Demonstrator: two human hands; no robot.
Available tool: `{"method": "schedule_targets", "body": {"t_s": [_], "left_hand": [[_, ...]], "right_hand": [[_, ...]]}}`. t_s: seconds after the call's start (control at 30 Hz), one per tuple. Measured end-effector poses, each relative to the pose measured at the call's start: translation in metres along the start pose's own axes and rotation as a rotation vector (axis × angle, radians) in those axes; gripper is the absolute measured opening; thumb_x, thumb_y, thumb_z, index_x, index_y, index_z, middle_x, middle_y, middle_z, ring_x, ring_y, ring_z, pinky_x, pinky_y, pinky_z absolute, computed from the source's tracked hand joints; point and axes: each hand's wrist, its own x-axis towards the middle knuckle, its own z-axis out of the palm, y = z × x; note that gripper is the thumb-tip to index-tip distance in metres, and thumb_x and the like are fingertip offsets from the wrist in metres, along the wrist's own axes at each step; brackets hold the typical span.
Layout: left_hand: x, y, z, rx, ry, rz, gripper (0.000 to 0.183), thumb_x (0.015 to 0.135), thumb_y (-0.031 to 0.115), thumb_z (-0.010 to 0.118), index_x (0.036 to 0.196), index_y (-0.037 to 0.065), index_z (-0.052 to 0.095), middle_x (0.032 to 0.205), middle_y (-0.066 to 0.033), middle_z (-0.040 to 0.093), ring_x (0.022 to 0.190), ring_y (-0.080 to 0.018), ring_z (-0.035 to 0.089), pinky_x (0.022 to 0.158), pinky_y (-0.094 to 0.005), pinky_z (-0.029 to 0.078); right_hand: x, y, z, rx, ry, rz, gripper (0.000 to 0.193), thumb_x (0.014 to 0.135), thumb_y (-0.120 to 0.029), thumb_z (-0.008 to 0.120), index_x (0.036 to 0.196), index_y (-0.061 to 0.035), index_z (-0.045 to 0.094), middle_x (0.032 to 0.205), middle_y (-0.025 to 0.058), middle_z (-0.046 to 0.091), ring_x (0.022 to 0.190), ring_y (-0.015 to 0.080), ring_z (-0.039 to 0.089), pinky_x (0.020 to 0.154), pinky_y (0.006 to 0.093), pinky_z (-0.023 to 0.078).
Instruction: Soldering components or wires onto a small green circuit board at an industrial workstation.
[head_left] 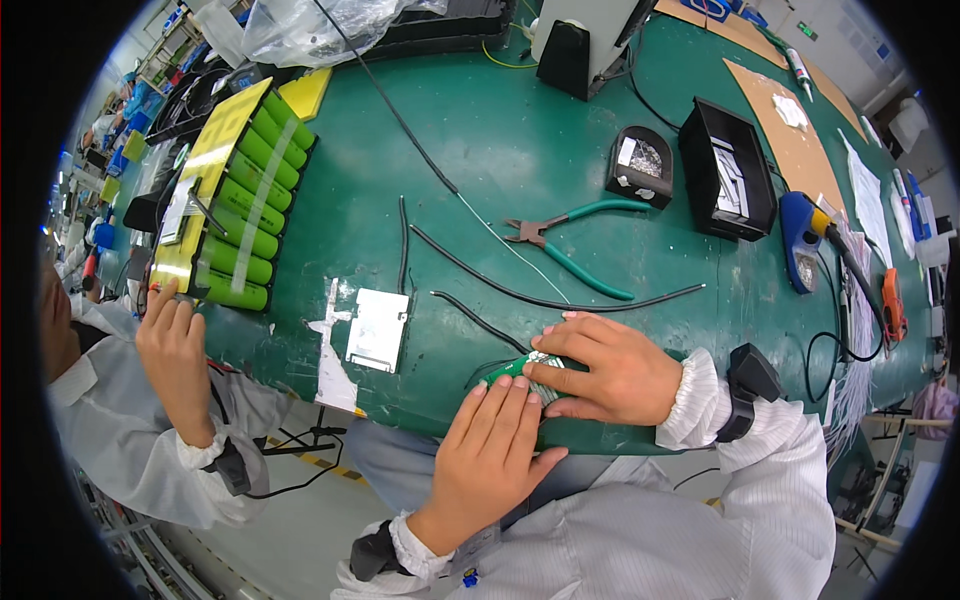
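With the green circuit board (512,371) as the clock's centre and twelve pointing across the bench, the board is lying near the bench's near edge, under both hands. The left hand (490,430) is resting on it from seven o'clock, fingers straight and unclenched; the right hand (610,370) is covering it from three, and whether its fingers are pinching anything I cannot tell. A short black cable (480,319) is reaching toward the board from eleven. A longer black cable (560,299) is curving across twelve, lying between the board and the green-handled pliers (545,240). A white plate (378,332) is lying between nine and ten. Farther off, a green-celled battery pack (225,195) is standing at ten, a co-worker's hand (170,328) touching its near end. A black bin (728,180) is standing between one and two, a blue soldering stand (800,245) at two.
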Motion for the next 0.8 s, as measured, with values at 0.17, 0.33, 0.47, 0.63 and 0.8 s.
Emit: {"method": "schedule_targets", "body": {"t_s": [0.17, 0.33, 0.47, 0.63, 0.8], "left_hand": [[-0.007, -0.014, 0.01, -0.009, -0.006, 0.037, 0.066, 0.096, 0.051, 0.076, 0.129, -0.005, 0.069, 0.137, -0.0218, 0.068, 0.131, -0.0375, 0.065, 0.113, -0.0542, 0.049], [-0.01, -0.025, 0.011, 0.012, -0.018, 0.086, 0.068, 0.092, 0.053, 0.078, 0.133, -0.001, 0.069, 0.14, -0.0195, 0.067, 0.132, -0.0356, 0.065, 0.114, -0.053, 0.048], [-0.013, -0.035, 0.019, 0.145, -0.034, 0.193, 0.055, 0.09, 0.035, 0.078, 0.132, 0.001, 0.069, 0.141, -0.0184, 0.066, 0.134, -0.0338, 0.063, 0.115, -0.0514, 0.047], [-0.014, -0.034, 0.027, 0.16, 0.028, 0.194, 0.043, 0.091, 0.017, 0.071, 0.132, 0.002, 0.07, 0.139, -0.0174, 0.068, 0.131, -0.0324, 0.065, 0.115, -0.048, 0.05], [-0.005, -0.033, 0.036, 0.271, 0.186, 0.225, 0.028, 0.095, 0.009, 0.066, 0.12, 0.002, 0.076, 0.126, -0.0144, 0.074, 0.119, -0.0301, 0.072, 0.108, -0.0434, 0.056]], "right_hand": [[0.001, 0.0, 0.0, 0.013, -0.002, 0.006, 0.047, 0.09, -0.034, 0.082, 0.126, -0.0063, 0.071, 0.129, 0.0137, 0.064, 0.124, 0.0335, 0.061, 0.113, 0.0496, 0.05], [0.002, 0.0, 0.001, -0.002, 0.014, -0.008, 0.046, 0.089, -0.035, 0.082, 0.123, -0.0061, 0.072, 0.129, 0.0139, 0.063, 0.126, 0.0342, 0.059, 0.113, 0.0487, 0.049], [0.003, -0.005, -0.005, -0.026, 0.003, 0.015, 0.045, 0.088, -0.035, 0.083, 0.122, -0.0066, 0.073, 0.13, 0.0136, 0.061, 0.129, 0.0346, 0.057, 0.112, 0.0487, 0.048], [0.001, -0.004, -0.005, -0.042, -0.014, 0.025, 0.051, 0.086, -0.044, 0.083, 0.123, -0.0106, 0.075, 0.134, 0.0121, 0.06, 0.135, 0.0357, 0.053, 0.116, 0.0551, 0.043], [0.002, -0.004, -0.005, -0.093, -0.039, 0.047, 0.054, 0.086, -0.05, 0.084, 0.124, -0.0136, 0.075, 0.141, 0.0124, 0.058, 0.142, 0.0372, 0.049, 0.121, 0.0616, 0.036]]}}
